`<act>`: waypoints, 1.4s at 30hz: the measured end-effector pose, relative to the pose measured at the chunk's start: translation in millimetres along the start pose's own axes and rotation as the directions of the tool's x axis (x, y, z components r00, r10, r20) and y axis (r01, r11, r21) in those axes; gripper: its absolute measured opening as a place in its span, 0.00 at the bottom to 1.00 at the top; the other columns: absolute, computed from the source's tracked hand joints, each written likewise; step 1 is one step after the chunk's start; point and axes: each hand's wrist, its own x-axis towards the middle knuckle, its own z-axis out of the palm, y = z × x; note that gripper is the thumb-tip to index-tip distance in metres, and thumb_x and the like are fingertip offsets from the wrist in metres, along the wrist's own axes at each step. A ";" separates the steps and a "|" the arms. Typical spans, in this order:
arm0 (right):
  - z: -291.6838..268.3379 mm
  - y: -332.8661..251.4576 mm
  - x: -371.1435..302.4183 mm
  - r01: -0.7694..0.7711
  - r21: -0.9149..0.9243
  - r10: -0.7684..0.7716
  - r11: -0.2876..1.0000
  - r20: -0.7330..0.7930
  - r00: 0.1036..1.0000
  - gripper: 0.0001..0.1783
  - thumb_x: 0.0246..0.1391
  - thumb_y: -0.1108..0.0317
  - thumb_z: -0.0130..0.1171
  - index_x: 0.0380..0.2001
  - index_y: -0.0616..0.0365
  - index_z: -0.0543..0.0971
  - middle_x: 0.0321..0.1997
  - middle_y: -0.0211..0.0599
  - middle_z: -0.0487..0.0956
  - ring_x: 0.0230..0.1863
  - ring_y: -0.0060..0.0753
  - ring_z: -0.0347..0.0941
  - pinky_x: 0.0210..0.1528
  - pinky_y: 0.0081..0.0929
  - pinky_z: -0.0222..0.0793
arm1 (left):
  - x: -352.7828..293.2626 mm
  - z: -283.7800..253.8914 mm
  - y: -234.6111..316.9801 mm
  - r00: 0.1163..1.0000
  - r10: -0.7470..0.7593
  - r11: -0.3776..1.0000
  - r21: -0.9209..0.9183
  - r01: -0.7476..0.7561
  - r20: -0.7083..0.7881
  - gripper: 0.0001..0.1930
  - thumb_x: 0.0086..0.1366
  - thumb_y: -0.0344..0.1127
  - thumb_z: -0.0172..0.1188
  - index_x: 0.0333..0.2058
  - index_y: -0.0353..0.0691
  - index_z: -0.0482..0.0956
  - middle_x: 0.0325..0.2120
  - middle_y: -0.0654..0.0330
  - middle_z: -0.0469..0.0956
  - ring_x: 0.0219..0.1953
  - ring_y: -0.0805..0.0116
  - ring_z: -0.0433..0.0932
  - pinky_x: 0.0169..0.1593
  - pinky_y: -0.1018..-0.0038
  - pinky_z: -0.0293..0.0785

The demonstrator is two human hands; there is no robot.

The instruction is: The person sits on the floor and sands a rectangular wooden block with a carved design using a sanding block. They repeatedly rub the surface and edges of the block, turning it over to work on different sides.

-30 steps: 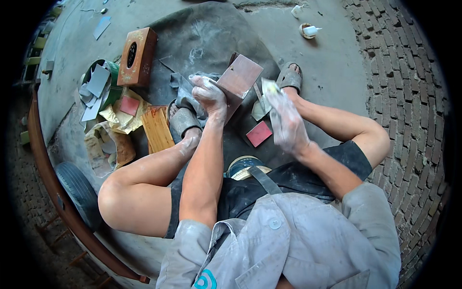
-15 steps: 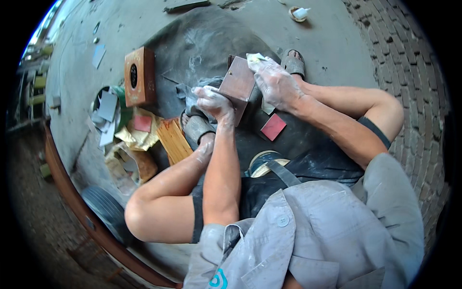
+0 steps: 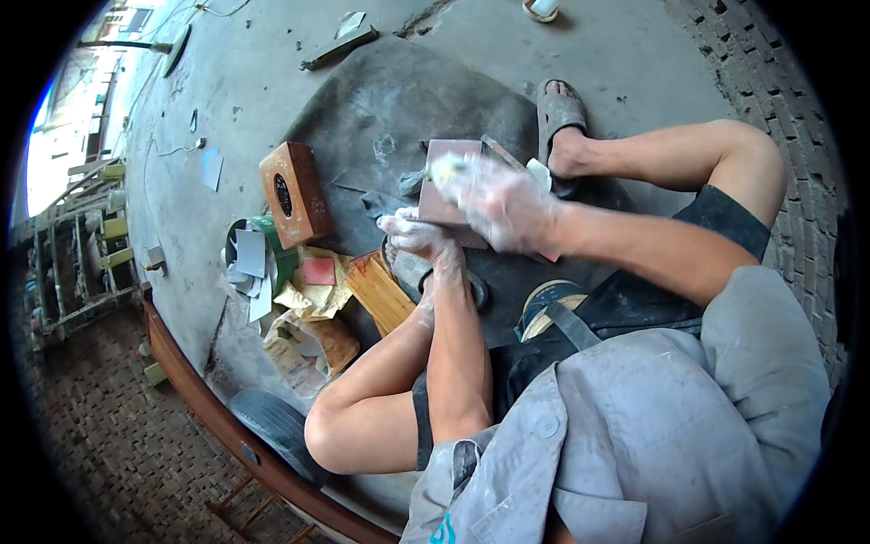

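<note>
Box (image 3: 439, 208) is sitting clamped in the left grip (image 3: 422, 239) while the blurred right grip (image 3: 506, 201) is clasping a pad (image 3: 448, 169) over it, rubbing seemingly being underway and next calling for steady bracing.

This is looking like a workshop: powder (image 3: 404, 227) is coating the left hand (image 3: 426, 241), a mat (image 3: 362, 118) is lying on concrete (image 3: 634, 54), sheets (image 3: 250, 254) are filling a tin (image 3: 287, 260) at left.
</note>
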 end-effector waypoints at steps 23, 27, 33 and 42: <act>4.0 -25.4 -11.8 -0.115 0.022 0.115 0.993 0.025 0.993 0.28 0.59 0.68 0.55 0.60 0.77 0.76 0.63 0.69 0.77 0.67 0.64 0.74 0.74 0.48 0.65 | -27.9 13.8 14.3 0.992 0.123 0.984 0.131 -0.120 -0.009 0.29 0.83 0.59 0.39 0.28 0.42 0.64 0.22 0.64 0.68 0.25 0.69 0.66 0.29 0.69 0.68; -0.5 36.5 9.6 -0.242 -0.052 0.244 0.969 0.044 0.969 0.29 0.58 0.71 0.58 0.61 0.74 0.76 0.63 0.67 0.78 0.67 0.65 0.74 0.73 0.48 0.66 | -31.6 21.7 1.5 0.993 0.112 0.988 0.104 -0.114 0.029 0.29 0.83 0.58 0.40 0.28 0.42 0.65 0.22 0.65 0.68 0.25 0.70 0.66 0.29 0.70 0.67; 4.4 -3.5 0.8 -0.051 -0.042 0.050 0.998 -0.043 0.998 0.28 0.59 0.70 0.55 0.59 0.78 0.76 0.64 0.68 0.77 0.69 0.63 0.73 0.75 0.48 0.64 | -14.0 2.2 -9.9 0.988 0.143 0.986 0.078 -0.147 0.059 0.28 0.83 0.58 0.40 0.28 0.42 0.66 0.22 0.65 0.67 0.25 0.70 0.65 0.28 0.70 0.66; 15.1 18.1 22.1 -0.106 0.022 0.106 0.994 0.014 0.994 0.27 0.62 0.69 0.55 0.62 0.73 0.76 0.67 0.64 0.76 0.71 0.62 0.71 0.76 0.49 0.62 | -4.1 -12.7 -28.4 0.831 0.554 0.669 0.570 -0.478 0.047 0.27 0.83 0.51 0.41 0.30 0.34 0.70 0.27 0.56 0.72 0.29 0.62 0.67 0.34 0.61 0.67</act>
